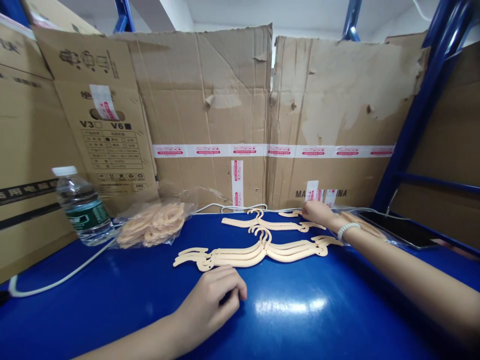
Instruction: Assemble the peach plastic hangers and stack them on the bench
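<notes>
Several beige folding hangers (pixel 240 257) lie nested in a row on the blue table, hooks toward the back. Behind them lies another beige hanger (pixel 279 226), with only its left arm stretched out straight. My left hand (pixel 215 292) rests at the near side of the row, fingers curled in and no object visible in them. Farther back on the right, my right hand (pixel 318 212), with a pale beaded bracelet on the wrist, has its fingers closed at the end of a small beige hanger part (pixel 290 214). Its fingertips are partly hidden.
A clear bag of beige parts (pixel 150 225) lies at the left, beside a water bottle (pixel 84 210). More beige parts (pixel 362 225) lie behind my right forearm, near a dark flat device (pixel 393 229). A white cable (pixel 67 275) crosses the left side. Cardboard walls (pixel 206 115) close off the back.
</notes>
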`<act>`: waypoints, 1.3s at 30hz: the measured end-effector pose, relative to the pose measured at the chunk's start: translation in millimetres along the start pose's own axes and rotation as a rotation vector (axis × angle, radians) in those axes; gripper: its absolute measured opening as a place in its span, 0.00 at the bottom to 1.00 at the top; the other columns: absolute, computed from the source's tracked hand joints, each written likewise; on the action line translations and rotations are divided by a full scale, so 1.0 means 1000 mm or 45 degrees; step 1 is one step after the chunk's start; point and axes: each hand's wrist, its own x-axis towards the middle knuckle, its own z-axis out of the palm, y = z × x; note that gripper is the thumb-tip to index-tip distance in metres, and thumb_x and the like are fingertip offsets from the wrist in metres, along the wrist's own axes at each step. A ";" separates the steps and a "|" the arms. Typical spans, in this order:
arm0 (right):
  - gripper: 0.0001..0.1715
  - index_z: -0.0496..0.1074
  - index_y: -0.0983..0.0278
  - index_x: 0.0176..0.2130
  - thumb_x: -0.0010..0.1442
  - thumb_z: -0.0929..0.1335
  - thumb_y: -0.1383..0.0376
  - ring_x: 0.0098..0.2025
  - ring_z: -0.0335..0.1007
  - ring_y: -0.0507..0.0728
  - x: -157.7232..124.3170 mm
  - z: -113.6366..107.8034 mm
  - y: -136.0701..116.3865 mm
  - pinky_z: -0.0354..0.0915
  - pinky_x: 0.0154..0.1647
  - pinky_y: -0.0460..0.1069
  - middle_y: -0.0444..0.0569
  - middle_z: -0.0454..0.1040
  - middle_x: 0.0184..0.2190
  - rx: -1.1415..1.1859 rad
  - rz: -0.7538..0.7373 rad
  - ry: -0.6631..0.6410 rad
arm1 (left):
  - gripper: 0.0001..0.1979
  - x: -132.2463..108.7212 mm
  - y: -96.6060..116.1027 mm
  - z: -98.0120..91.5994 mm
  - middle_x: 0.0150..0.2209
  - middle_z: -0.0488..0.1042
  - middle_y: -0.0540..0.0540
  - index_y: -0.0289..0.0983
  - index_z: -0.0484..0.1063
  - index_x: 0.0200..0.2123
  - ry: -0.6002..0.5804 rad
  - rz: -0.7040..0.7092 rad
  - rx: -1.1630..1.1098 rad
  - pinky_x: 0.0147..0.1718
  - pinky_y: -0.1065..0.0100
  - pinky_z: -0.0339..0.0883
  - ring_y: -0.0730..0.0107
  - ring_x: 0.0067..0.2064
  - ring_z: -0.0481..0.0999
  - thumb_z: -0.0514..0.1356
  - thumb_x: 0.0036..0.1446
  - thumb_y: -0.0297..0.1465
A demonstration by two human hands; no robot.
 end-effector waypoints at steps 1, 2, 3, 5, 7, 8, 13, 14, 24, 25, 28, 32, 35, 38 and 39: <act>0.18 0.69 0.66 0.52 0.65 0.67 0.60 0.46 0.72 0.59 -0.001 0.000 -0.001 0.70 0.46 0.57 0.54 0.71 0.50 0.003 0.001 0.009 | 0.12 0.000 0.000 0.000 0.28 0.74 0.49 0.37 0.69 0.29 0.006 -0.009 -0.003 0.32 0.72 0.64 0.71 0.31 0.73 0.50 0.56 0.18; 0.18 0.69 0.66 0.51 0.65 0.67 0.60 0.46 0.72 0.59 -0.002 0.000 -0.002 0.70 0.46 0.56 0.54 0.71 0.50 0.009 0.001 0.020 | 0.12 0.000 0.001 -0.001 0.28 0.74 0.49 0.37 0.69 0.30 0.009 -0.018 -0.009 0.32 0.72 0.64 0.71 0.31 0.73 0.50 0.56 0.18; 0.17 0.69 0.66 0.51 0.65 0.67 0.60 0.46 0.72 0.59 -0.003 -0.001 -0.002 0.70 0.46 0.56 0.54 0.71 0.50 0.017 -0.001 0.034 | 0.12 0.001 0.001 -0.001 0.28 0.75 0.49 0.37 0.70 0.31 0.017 -0.027 -0.014 0.33 0.72 0.64 0.71 0.31 0.73 0.50 0.57 0.19; 0.17 0.69 0.66 0.51 0.66 0.67 0.60 0.45 0.72 0.58 -0.006 -0.002 -0.004 0.71 0.45 0.56 0.53 0.72 0.49 0.042 -0.009 0.074 | 0.10 0.002 0.002 -0.001 0.29 0.75 0.48 0.37 0.71 0.33 0.034 -0.039 -0.022 0.33 0.72 0.65 0.70 0.32 0.74 0.52 0.58 0.21; 0.15 0.71 0.66 0.48 0.66 0.67 0.60 0.43 0.73 0.57 -0.009 -0.006 -0.005 0.71 0.44 0.56 0.51 0.73 0.46 0.081 -0.022 0.135 | 0.08 0.002 0.003 -0.002 0.29 0.75 0.48 0.37 0.72 0.33 0.037 -0.030 -0.028 0.33 0.71 0.66 0.70 0.32 0.74 0.54 0.58 0.23; 0.13 0.72 0.66 0.45 0.66 0.67 0.60 0.42 0.73 0.57 -0.011 -0.008 -0.005 0.70 0.43 0.55 0.51 0.74 0.44 0.107 -0.034 0.176 | 0.07 0.001 0.003 -0.002 0.29 0.76 0.47 0.37 0.72 0.33 0.027 -0.017 -0.034 0.33 0.71 0.66 0.70 0.32 0.74 0.54 0.58 0.23; 0.09 0.73 0.67 0.35 0.63 0.64 0.67 0.38 0.74 0.59 -0.029 -0.024 -0.023 0.65 0.36 0.49 0.54 0.76 0.36 0.341 -0.160 0.407 | 0.13 0.001 0.003 -0.003 0.30 0.77 0.47 0.37 0.74 0.32 -0.004 -0.024 -0.121 0.34 0.70 0.66 0.70 0.33 0.75 0.50 0.58 0.21; 0.10 0.73 0.67 0.35 0.63 0.63 0.67 0.37 0.73 0.59 -0.036 -0.028 -0.032 0.64 0.36 0.49 0.54 0.76 0.35 0.406 -0.207 0.430 | 0.12 0.001 0.003 -0.003 0.31 0.77 0.47 0.37 0.74 0.34 0.002 -0.086 -0.159 0.35 0.69 0.67 0.69 0.34 0.75 0.51 0.58 0.21; 0.12 0.70 0.65 0.29 0.63 0.66 0.61 0.28 0.67 0.52 -0.149 -0.046 -0.138 0.61 0.30 0.45 0.45 0.73 0.27 1.149 -0.777 0.106 | 0.18 0.012 0.005 0.001 0.37 0.79 0.41 0.33 0.73 0.42 -0.016 -0.698 -0.976 0.28 0.70 0.71 0.69 0.31 0.77 0.65 0.54 0.40; 0.12 0.70 0.65 0.29 0.62 0.67 0.62 0.28 0.66 0.52 -0.153 -0.047 -0.143 0.60 0.29 0.45 0.45 0.73 0.26 1.174 -0.779 0.088 | 0.17 0.012 0.006 0.001 0.33 0.79 0.43 0.32 0.74 0.39 -0.005 -0.696 -0.972 0.27 0.71 0.71 0.70 0.29 0.76 0.64 0.54 0.41; 0.12 0.71 0.66 0.29 0.62 0.66 0.62 0.29 0.66 0.53 -0.155 -0.047 -0.152 0.60 0.29 0.45 0.47 0.73 0.27 1.233 -0.753 0.010 | 0.17 0.011 0.009 -0.003 0.26 0.78 0.45 0.32 0.75 0.33 0.092 -0.700 -0.918 0.26 0.71 0.70 0.73 0.24 0.74 0.64 0.54 0.43; 0.18 0.74 0.68 0.32 0.65 0.63 0.58 0.27 0.68 0.52 -0.151 -0.043 -0.156 0.63 0.28 0.46 0.49 0.74 0.27 1.449 -0.771 -0.266 | 0.17 0.013 0.011 -0.006 0.23 0.77 0.47 0.33 0.74 0.27 0.199 -0.707 -0.887 0.27 0.71 0.71 0.71 0.24 0.75 0.64 0.53 0.43; 0.21 0.75 0.68 0.30 0.63 0.66 0.55 0.26 0.68 0.53 -0.151 -0.037 -0.158 0.63 0.28 0.46 0.49 0.75 0.24 1.513 -0.761 -0.226 | 0.16 0.013 0.010 -0.004 0.22 0.77 0.47 0.33 0.75 0.28 0.222 -0.728 -0.903 0.26 0.71 0.71 0.70 0.24 0.75 0.65 0.52 0.42; 0.23 0.75 0.67 0.24 0.55 0.72 0.50 0.26 0.68 0.53 -0.146 -0.034 -0.154 0.61 0.27 0.46 0.48 0.76 0.21 1.497 -0.708 -0.083 | 0.15 0.012 0.008 -0.003 0.24 0.78 0.46 0.33 0.75 0.30 0.252 -0.722 -0.905 0.27 0.71 0.71 0.70 0.25 0.76 0.65 0.52 0.41; 0.23 0.76 0.66 0.24 0.54 0.72 0.49 0.26 0.68 0.53 -0.142 -0.035 -0.150 0.61 0.27 0.46 0.48 0.76 0.21 1.481 -0.700 -0.049 | 0.16 0.012 0.007 -0.003 0.25 0.78 0.45 0.33 0.75 0.30 0.257 -0.716 -0.902 0.27 0.71 0.71 0.69 0.25 0.76 0.65 0.53 0.42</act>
